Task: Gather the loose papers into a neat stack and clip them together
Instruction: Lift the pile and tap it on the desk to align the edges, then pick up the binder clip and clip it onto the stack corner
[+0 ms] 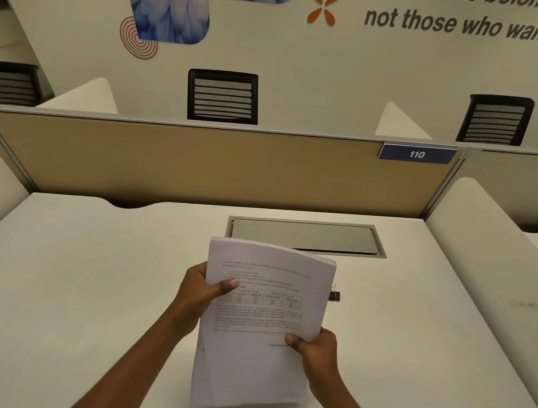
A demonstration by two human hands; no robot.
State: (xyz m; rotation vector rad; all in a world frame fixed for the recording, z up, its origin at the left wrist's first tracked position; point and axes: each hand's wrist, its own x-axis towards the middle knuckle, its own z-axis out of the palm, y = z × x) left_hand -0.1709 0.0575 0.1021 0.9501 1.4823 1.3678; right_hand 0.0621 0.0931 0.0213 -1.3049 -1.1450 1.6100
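Fingers of the left hand [200, 291] grip the paper stack [261, 367] at its left edge; the right hand [312, 349] pinches its right edge above the worktop [89, 285].

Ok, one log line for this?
left hand grips white printed paper stack | right hand grips it | black binder clip on white desk

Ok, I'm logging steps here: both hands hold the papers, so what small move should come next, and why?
Probably tap the papers edge-down on the desk: the left hand and right hand both grip them, and sheet edges look slightly uneven at the top right corner. The clip lies on the desk beside them.
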